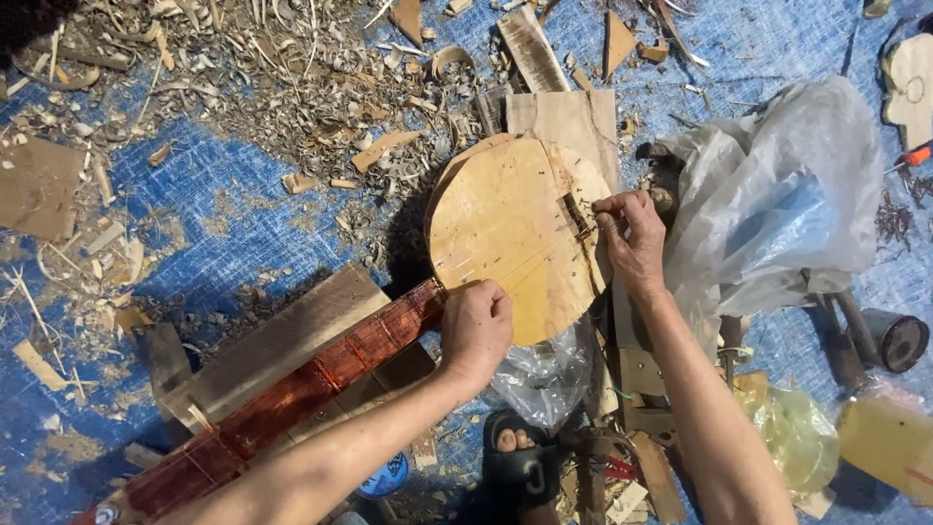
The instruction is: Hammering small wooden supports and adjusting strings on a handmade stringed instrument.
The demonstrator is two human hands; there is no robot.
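- Left hand grips the lower edge of a round pale wooden instrument body above its reddish-brown neck.
- Right hand pinches at the body's cracked right side.
- The body lies over a blue tarp.

Open blue tarpaulin lies left of the round pale wooden disc. Wood shavings crowd the top, a crumpled clear plastic bag blocks the right, and grey wooden planks fill the lower left.
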